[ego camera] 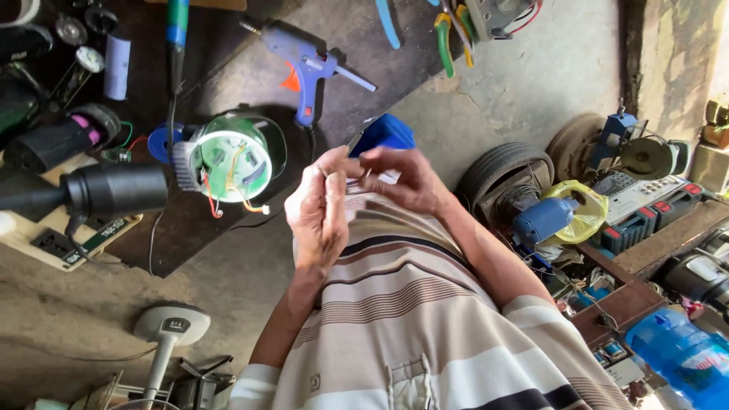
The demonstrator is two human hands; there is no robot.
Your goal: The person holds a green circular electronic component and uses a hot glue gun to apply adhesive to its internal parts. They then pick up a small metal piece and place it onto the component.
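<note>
A bare concrete floor [531,83] runs under everything here, with a dark surface [205,220] at the left carrying the repair clutter. The person in a striped shirt [425,326] holds both hands together above it, close to the chest.

The left hand [319,212] is upright with the fingers pressed together and the thumb tip meeting the other hand. The right hand [399,178] comes in from the right, fingers curled, pinching something small and thin between thumb and forefinger; what it is I cannot tell, it is too small and partly hidden. Just behind the fingertips sits a blue box [386,133] on the floor.

Left of the hands lies an opened round device [231,163] with a green and white board and loose red, yellow and white wires. A blue glue gun [304,64] lies beyond it, farther away. A black cylinder [114,190] points in from the left edge, resting over a white power strip [53,243]. A soldering iron [176,38] with a blue grip lies at the far left, and green-handled pliers [444,42] at the far middle.

To the right stand a tyre [501,171], a blue motor [543,220] in yellow plastic, and a blue bottle [680,353] at the near right corner. A white stand [167,330] sits near left.
</note>
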